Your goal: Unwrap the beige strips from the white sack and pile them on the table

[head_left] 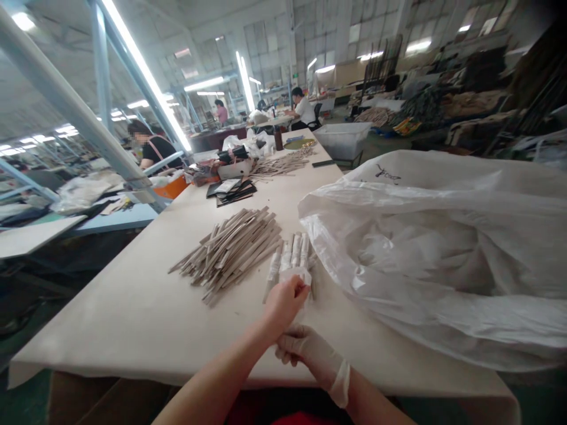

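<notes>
My left hand (287, 300) is bare and closed, its fingers pinching a thin, whitish, see-through piece (293, 274) whose kind I cannot make out. Just beyond it lie several strip bundles (293, 251) side by side, wrapped in white, their near ends partly covered by the hand. My right hand (305, 349) wears a pale thin glove (328, 366). Its fingers curl together beside the left wrist, and whatever they may hold is hidden. To the left of the bundles, a loose heap of flat grey-beige strips (233, 251) rests on the table.
A large white plastic bag (420, 248) spreads over the table's right side. Dark flat pieces (231, 192), more strips (283, 164) and a brown bottle (278, 139) lie farther along the pale table (133, 307). A white bin (342, 139) stands beyond; other people sit at tables behind.
</notes>
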